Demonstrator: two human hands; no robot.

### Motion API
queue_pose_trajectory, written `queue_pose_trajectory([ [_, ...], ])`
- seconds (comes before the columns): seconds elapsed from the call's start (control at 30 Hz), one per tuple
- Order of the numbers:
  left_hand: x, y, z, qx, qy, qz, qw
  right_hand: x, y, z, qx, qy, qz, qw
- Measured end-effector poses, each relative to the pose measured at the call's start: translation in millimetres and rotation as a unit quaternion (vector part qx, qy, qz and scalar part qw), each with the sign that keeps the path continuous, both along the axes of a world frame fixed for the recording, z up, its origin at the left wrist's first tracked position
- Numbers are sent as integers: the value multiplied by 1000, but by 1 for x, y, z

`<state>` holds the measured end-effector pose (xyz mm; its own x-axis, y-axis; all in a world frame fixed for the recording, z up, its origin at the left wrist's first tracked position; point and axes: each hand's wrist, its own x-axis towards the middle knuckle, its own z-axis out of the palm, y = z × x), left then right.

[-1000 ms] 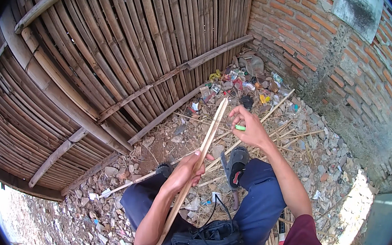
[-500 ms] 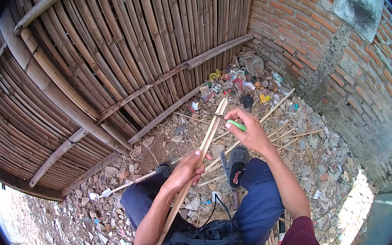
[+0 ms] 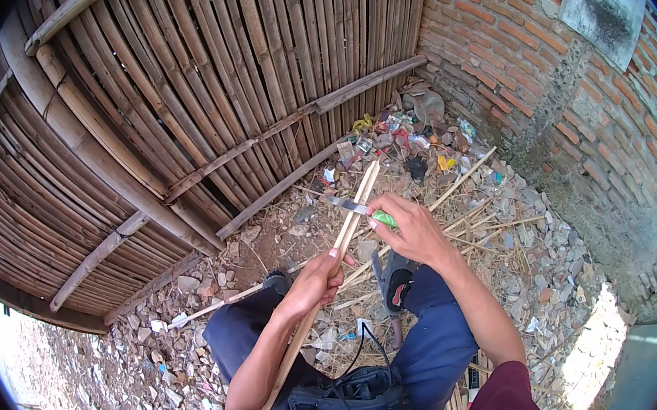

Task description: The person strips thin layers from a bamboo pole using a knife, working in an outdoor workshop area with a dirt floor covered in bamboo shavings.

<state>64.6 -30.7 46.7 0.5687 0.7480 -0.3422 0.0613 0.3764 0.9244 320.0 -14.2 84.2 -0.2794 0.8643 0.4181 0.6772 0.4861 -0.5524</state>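
Note:
My left hand [image 3: 317, 282] is wrapped round a long, pale bamboo strip [image 3: 355, 222], which slants from my lap up and away toward the far side. The strip's far end looks split or grooved along its length. In my right hand [image 3: 412, 228] is a knife with a green handle [image 3: 384, 219]. Its flat grey blade [image 3: 345, 204] points left and lies across the strip, a little beyond my left hand. Whether the edge bites into the bamboo is too small to tell.
A bamboo-slat wall [image 3: 222, 74] rises on the left and a brick wall [image 3: 504, 55] on the right. Litter [image 3: 400, 136] lies in their corner. Stones, shavings and loose bamboo sticks [image 3: 463, 179] cover the ground. A larger dark blade [image 3: 378, 278] rests by my right foot.
My right hand has drawn the knife nearer along the strip, toward my left hand. More of the blade now shows, flatter and brighter. The left hand keeps its place.

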Motion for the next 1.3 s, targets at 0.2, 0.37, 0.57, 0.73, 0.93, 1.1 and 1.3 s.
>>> queue_pose_trajectory([
  [0.2,-2,0,6,2,11,2,1000,-6,-5,-7,6,-28,23,999],
  [0.37,-3,2,5,-7,10,3,1000,-9,-7,-12,10,-29,33,999],
  [0.57,0,0,1,11,24,20,999,-14,-4,-25,-76,-40,-55,995],
  [0.73,2,2,-10,58,50,19,997,-15,4,-39,-82,-122,-33,989],
  [0.93,9,4,-10,94,86,38,991,-23,5,-49,-66,-157,-65,983],
  [1.1,10,5,-17,94,75,39,992,-28,6,-47,-68,-163,-88,980],
  [1.3,11,7,-27,144,91,79,982,-32,13,-43,-61,-166,-97,979],
])
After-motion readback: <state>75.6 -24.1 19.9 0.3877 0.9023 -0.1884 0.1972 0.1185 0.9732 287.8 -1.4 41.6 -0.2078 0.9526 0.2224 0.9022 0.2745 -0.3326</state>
